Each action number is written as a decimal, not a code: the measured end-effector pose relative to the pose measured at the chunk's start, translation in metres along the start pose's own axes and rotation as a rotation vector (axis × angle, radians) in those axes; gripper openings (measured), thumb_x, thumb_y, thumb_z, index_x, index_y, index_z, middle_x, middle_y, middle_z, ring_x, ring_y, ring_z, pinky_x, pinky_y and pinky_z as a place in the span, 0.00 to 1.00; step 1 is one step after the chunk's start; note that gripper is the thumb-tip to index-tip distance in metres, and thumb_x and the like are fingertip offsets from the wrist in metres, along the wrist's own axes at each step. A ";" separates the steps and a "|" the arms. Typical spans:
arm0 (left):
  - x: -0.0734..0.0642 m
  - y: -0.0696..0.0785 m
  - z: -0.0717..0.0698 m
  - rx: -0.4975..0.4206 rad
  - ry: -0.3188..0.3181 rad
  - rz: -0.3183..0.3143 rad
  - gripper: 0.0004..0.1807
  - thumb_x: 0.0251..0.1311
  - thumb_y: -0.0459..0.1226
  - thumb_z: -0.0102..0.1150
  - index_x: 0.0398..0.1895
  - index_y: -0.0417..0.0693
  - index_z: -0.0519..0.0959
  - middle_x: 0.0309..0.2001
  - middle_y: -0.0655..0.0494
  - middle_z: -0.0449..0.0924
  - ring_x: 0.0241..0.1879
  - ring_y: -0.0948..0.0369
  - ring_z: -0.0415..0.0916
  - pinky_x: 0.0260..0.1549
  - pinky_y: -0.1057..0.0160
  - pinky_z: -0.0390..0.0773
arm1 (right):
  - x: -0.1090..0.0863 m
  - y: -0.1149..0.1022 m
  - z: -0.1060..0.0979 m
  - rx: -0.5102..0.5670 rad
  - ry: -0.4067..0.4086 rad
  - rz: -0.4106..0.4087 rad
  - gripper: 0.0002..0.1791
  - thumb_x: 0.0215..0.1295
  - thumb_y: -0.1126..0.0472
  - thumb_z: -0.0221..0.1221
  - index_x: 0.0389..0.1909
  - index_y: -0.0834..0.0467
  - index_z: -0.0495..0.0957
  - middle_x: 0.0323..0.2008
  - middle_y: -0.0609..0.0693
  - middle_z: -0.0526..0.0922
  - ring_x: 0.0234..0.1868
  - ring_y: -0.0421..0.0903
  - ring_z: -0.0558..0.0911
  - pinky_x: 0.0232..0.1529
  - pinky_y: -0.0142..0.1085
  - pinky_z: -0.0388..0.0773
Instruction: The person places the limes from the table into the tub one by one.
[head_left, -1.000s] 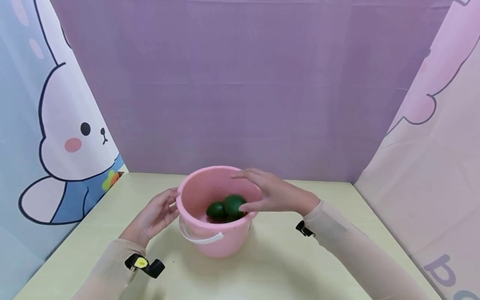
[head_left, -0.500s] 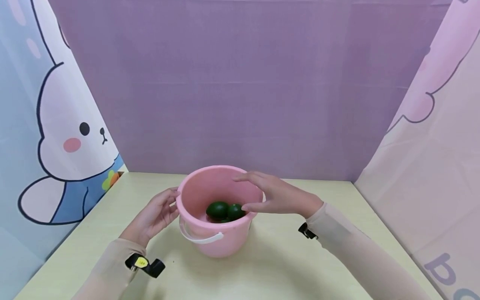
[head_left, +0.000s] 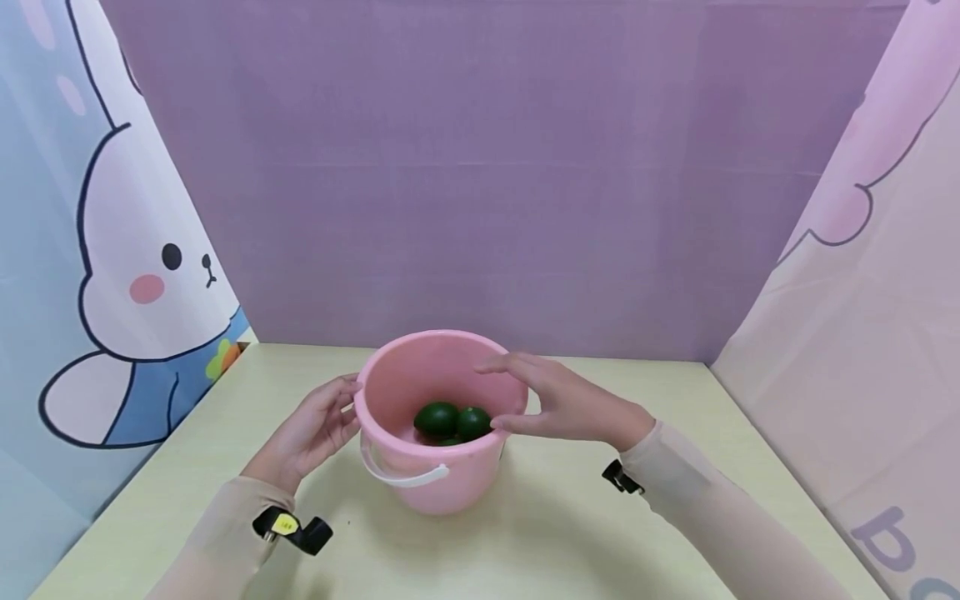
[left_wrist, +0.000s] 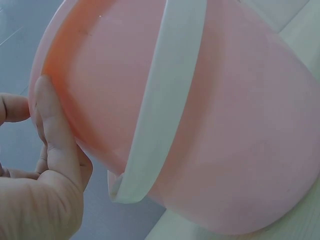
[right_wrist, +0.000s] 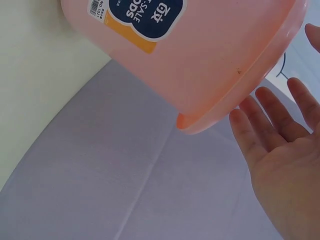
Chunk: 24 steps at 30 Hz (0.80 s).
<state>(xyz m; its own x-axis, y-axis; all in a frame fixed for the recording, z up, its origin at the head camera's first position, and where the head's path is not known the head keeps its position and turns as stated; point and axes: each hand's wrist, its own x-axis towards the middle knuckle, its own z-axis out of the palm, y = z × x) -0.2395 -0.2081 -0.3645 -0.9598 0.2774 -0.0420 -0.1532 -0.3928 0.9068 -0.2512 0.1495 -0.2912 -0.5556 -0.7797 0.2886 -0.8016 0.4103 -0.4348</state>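
A pink plastic bucket [head_left: 450, 487] stands upright on the table, its white handle [head_left: 408, 481] hanging down at the front. Inside lie dark green, avocado-like fruits: an oval one [head_left: 437, 419] on the left and another [head_left: 473, 423] beside it, with part of a further one showing below. My left hand [head_left: 315, 433] pinches the bucket's left rim between thumb and finger, which the left wrist view shows close up. Over the right rim hovers my right hand [head_left: 570, 400], fingers spread and holding nothing. In the right wrist view its fingertips [right_wrist: 237, 117] are beside the rim.
The pale wooden table [head_left: 600, 533] ends at a purple cloth backdrop [head_left: 480, 183]. Printed side panels flank it, a rabbit panel [head_left: 120, 275] on the left and a pink-and-white one [head_left: 847, 350] on the right. A label [right_wrist: 145, 15] is stuck on the bucket's side.
One fruit has dropped from beside my right thumb and settled lower in the bucket. My right hand has drawn back slightly to the right. My left hand stays at the rim.
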 end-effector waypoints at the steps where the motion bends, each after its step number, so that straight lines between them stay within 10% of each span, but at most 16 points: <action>1: 0.000 0.000 0.000 0.000 0.002 -0.001 0.14 0.76 0.39 0.47 0.58 0.43 0.70 0.50 0.50 0.72 0.42 0.63 0.77 0.36 0.74 0.83 | -0.001 0.000 0.000 0.001 0.002 0.001 0.37 0.63 0.45 0.67 0.71 0.49 0.67 0.66 0.39 0.70 0.67 0.39 0.68 0.66 0.41 0.71; 13: 0.001 0.000 0.000 0.005 0.004 -0.010 0.18 0.76 0.40 0.48 0.63 0.42 0.67 0.53 0.48 0.72 0.43 0.62 0.77 0.38 0.73 0.83 | -0.013 0.006 0.006 0.013 0.099 -0.057 0.32 0.64 0.52 0.68 0.68 0.44 0.69 0.53 0.37 0.75 0.51 0.44 0.76 0.58 0.43 0.78; 24: 0.001 -0.001 -0.002 0.000 0.006 -0.006 0.17 0.76 0.40 0.48 0.62 0.42 0.68 0.52 0.49 0.72 0.42 0.63 0.78 0.37 0.73 0.83 | -0.023 0.012 0.005 0.025 0.140 -0.086 0.31 0.65 0.57 0.67 0.68 0.47 0.70 0.63 0.39 0.74 0.62 0.50 0.75 0.59 0.48 0.77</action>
<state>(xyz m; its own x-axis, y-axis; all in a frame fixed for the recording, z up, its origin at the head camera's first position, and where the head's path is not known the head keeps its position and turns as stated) -0.2405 -0.2092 -0.3658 -0.9603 0.2746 -0.0501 -0.1592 -0.3911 0.9065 -0.2470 0.1704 -0.3071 -0.5118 -0.7372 0.4411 -0.8429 0.3315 -0.4238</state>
